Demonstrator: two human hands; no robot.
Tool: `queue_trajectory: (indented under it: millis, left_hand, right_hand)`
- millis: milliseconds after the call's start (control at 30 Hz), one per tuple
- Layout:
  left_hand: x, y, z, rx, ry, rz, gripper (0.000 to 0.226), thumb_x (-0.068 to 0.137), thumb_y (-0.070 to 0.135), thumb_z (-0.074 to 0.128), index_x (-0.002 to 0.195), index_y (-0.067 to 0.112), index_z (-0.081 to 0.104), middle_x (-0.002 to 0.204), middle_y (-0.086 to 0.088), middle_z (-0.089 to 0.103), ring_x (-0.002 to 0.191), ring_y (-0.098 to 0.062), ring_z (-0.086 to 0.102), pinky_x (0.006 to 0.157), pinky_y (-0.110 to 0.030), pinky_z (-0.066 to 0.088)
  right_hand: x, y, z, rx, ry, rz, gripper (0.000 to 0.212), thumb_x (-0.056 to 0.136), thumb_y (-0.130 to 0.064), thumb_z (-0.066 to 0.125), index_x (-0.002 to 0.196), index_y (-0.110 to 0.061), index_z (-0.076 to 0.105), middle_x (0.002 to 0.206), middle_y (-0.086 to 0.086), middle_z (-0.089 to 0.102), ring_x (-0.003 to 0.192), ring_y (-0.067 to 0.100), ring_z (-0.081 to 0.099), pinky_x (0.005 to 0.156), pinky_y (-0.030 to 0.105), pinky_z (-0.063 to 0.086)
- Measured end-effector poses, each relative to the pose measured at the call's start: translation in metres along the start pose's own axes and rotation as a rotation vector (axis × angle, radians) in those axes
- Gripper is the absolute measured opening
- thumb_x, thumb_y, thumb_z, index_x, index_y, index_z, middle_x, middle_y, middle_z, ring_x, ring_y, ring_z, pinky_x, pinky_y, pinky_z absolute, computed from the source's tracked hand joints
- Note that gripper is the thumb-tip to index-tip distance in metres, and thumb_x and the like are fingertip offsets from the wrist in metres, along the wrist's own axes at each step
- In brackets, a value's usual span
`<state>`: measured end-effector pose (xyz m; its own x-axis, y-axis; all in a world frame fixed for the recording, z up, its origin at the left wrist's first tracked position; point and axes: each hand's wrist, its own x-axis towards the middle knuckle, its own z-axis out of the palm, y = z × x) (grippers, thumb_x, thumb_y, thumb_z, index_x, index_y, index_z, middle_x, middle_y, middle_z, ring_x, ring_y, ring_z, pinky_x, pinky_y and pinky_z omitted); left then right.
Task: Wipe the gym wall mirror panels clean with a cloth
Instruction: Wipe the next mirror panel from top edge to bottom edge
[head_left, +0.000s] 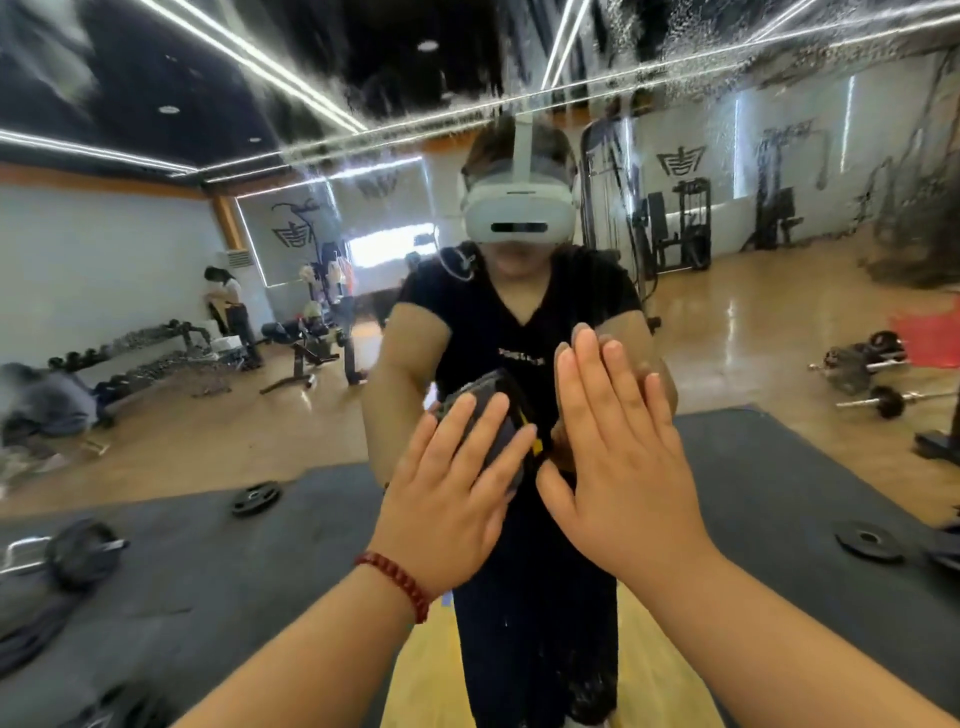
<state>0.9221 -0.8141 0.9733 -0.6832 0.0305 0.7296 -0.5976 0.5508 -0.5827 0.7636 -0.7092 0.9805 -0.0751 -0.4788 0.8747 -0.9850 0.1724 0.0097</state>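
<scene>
Gym space fills the mirror (779, 156) ahead — wood floor, dark mats, white walls, light strips on a black ceiling. Droplets and streaks cover the glass along the top and down the right side.

Both hands are raised flat against the mirror, side by side at centre. The left hand (457, 483) presses a dark cloth (488, 410) onto the glass, fingers straight and slightly spread over it; the cloth pokes out above and to the right of the fingertips, with a bit of yellow at its right edge. A red bead bracelet (400, 582) circles the left wrist. The right hand (618, 457) lies just beside it, palm to the glass, fingers straight and close together, the thumb reaching toward the cloth; whether it touches the cloth I cannot tell.

Reflected behind the hands stands the person in a black top and a white headset (514, 213). Weight plates (255, 498) and a barbell (67, 553) lie on the left mat — dumbbells (878, 384) rest on the floor at right. Far left, other people stand near a bench (306, 353).
</scene>
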Motion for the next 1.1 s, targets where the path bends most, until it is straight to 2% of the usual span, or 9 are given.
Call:
queue_trajectory:
  millis: [100,300,400,600,700,833,900,967,1100]
  left_hand:
    - [0.007,0.002,-0.005,-0.037,0.017,-0.071,0.060,0.098,0.035,0.042,0.153,0.025,0.021,0.159,-0.010,0.021,0.150,-0.032,0.014,0.123,-0.045,0.006]
    - [0.071,-0.011,-0.022,-0.116,0.192,-0.318,0.054,0.099,0.029,0.047,0.151,0.016,0.037,0.159,-0.017,0.025,0.148,-0.035,0.014,0.122,-0.042,0.000]
    - [0.051,0.003,-0.007,-0.109,0.181,-0.268,0.054,0.100,0.029,0.048,0.151,0.019,0.035,0.160,-0.013,0.020,0.148,-0.035,0.014,0.122,-0.047,0.004]
    - [-0.048,0.052,0.027,-0.070,-0.001,-0.140,0.061,0.103,0.035,0.034,0.158,0.027,0.010,0.166,-0.002,0.001,0.152,-0.025,-0.005,0.123,-0.045,-0.001]
    - [-0.038,0.049,0.021,-0.102,0.002,-0.180,0.058,0.101,0.034,0.038,0.155,0.026,0.016,0.161,-0.006,0.016,0.152,-0.026,-0.001,0.123,-0.044,0.000]
    - [-0.002,0.038,0.011,-0.172,0.112,-0.329,0.052,0.102,0.029,0.043,0.152,0.020,0.030,0.158,-0.014,0.024,0.147,-0.036,0.014,0.123,-0.047,0.005]
    - [-0.003,0.039,0.016,-0.169,0.141,-0.326,0.052,0.102,0.029,0.044,0.151,0.019,0.031,0.157,-0.014,0.024,0.147,-0.037,0.014,0.122,-0.048,0.006]
    - [-0.023,0.050,0.025,-0.165,0.118,-0.285,0.054,0.103,0.032,0.042,0.153,0.022,0.025,0.160,-0.010,0.018,0.151,-0.032,0.006,0.122,-0.049,0.006]
    - [-0.083,0.080,0.042,-0.126,-0.023,-0.192,0.061,0.104,0.036,0.033,0.158,0.026,0.007,0.166,-0.004,-0.007,0.152,-0.027,-0.008,0.123,-0.046,-0.001]
  right_hand:
    - [-0.008,0.000,0.004,0.009,-0.009,-0.006,0.082,0.088,-0.035,0.050,0.157,-0.006,0.015,0.166,0.011,0.005,0.153,0.024,0.002,0.124,0.045,0.007]
    - [-0.017,-0.007,0.007,0.047,-0.011,0.029,0.083,0.089,-0.038,0.048,0.158,-0.007,0.013,0.166,0.011,0.005,0.153,0.023,0.000,0.124,0.042,0.000]
    - [-0.027,-0.007,0.012,0.055,-0.023,0.028,0.082,0.090,-0.038,0.048,0.158,-0.007,0.013,0.166,0.010,0.005,0.153,0.023,0.001,0.124,0.043,0.001]
    - [-0.070,-0.007,0.029,0.070,-0.113,0.018,0.080,0.092,-0.038,0.047,0.158,-0.008,0.012,0.166,0.008,0.003,0.153,0.024,0.001,0.124,0.044,0.005]
    - [-0.076,-0.007,0.031,0.081,-0.122,0.016,0.083,0.090,-0.035,0.049,0.158,-0.009,0.010,0.166,0.008,0.002,0.153,0.023,0.000,0.124,0.044,0.004]
    - [-0.080,-0.008,0.034,0.115,-0.096,0.018,0.082,0.090,-0.035,0.048,0.157,-0.008,0.010,0.166,0.009,0.004,0.153,0.024,0.002,0.124,0.044,0.004]
    - [-0.085,-0.008,0.037,0.119,-0.091,0.019,0.082,0.091,-0.034,0.050,0.157,-0.008,0.010,0.166,0.009,0.004,0.153,0.024,0.002,0.124,0.043,0.002]
    - [-0.092,-0.007,0.042,0.123,-0.077,0.017,0.081,0.091,-0.034,0.050,0.157,-0.007,0.011,0.165,0.009,0.005,0.153,0.024,0.003,0.124,0.042,0.002]
    - [-0.105,-0.008,0.051,0.136,-0.060,0.015,0.080,0.092,-0.033,0.049,0.157,-0.006,0.012,0.165,0.009,0.005,0.153,0.025,0.004,0.124,0.043,0.004]
